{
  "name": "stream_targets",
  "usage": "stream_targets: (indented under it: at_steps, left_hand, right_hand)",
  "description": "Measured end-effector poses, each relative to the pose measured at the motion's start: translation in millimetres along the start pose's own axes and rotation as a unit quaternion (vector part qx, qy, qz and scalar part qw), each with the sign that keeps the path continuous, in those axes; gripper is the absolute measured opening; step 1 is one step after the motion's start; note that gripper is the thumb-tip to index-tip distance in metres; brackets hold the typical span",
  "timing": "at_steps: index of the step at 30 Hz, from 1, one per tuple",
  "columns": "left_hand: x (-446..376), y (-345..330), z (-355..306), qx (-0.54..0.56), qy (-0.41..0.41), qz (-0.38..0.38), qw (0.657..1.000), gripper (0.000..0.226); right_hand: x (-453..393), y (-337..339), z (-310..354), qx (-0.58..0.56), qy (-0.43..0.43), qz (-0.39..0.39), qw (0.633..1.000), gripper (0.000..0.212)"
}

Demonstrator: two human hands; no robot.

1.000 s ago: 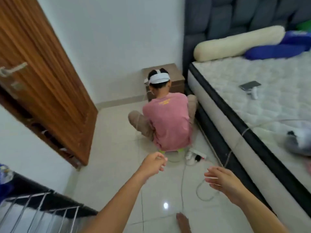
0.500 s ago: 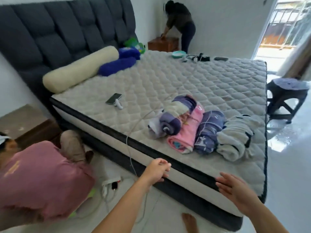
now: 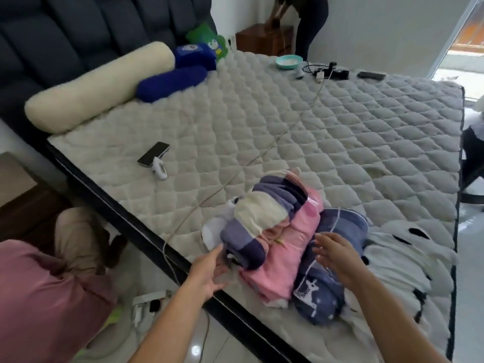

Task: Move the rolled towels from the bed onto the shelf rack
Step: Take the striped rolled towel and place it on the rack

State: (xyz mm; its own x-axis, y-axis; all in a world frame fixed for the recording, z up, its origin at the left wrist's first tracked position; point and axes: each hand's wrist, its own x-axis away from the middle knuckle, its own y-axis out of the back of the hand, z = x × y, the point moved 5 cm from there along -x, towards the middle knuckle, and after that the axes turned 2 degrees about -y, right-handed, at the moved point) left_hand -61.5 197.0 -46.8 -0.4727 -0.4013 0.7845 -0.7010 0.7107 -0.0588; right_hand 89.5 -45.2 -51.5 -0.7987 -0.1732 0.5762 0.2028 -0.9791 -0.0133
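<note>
Several rolled towels lie side by side near the front edge of the bed [image 3: 340,127]. A purple-and-cream striped roll [image 3: 264,216] rests on top of a pink roll [image 3: 290,258]. To its right lie a blue patterned roll [image 3: 332,289] and a white roll with black marks [image 3: 408,265]. My left hand [image 3: 209,271] is open, fingers spread, at the near end of the striped roll. Over the blue roll hovers my right hand [image 3: 337,254], also open. Neither hand grips anything. The shelf rack is out of view.
A person in a pink shirt [image 3: 44,292] crouches on the floor at the left beside a power strip [image 3: 146,302]. A white cable [image 3: 262,155] crosses the mattress. A phone [image 3: 154,157], bolster pillows [image 3: 99,85], a bowl [image 3: 289,61] and chargers lie on the bed. Another person [image 3: 309,19] stands at the back.
The view swung from the floor to the bed and then closer. Both hands moved forward from the mattress edge up to the rolled towels, and the left hand's fingers opened.
</note>
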Motion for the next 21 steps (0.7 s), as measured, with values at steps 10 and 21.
stream_targets:
  at_steps: [10,21]
  left_hand:
    - [-56,-11,-41,0.0,0.085,0.0,0.996,0.043]
    - [-49,-30,-44,-0.037,0.089,-0.056,0.994,0.057]
  right_hand:
    - [-120,-56,96,0.086,0.067,0.012,0.994,0.056]
    - [-133,-63,80,0.08,0.061,0.0,0.995,0.041]
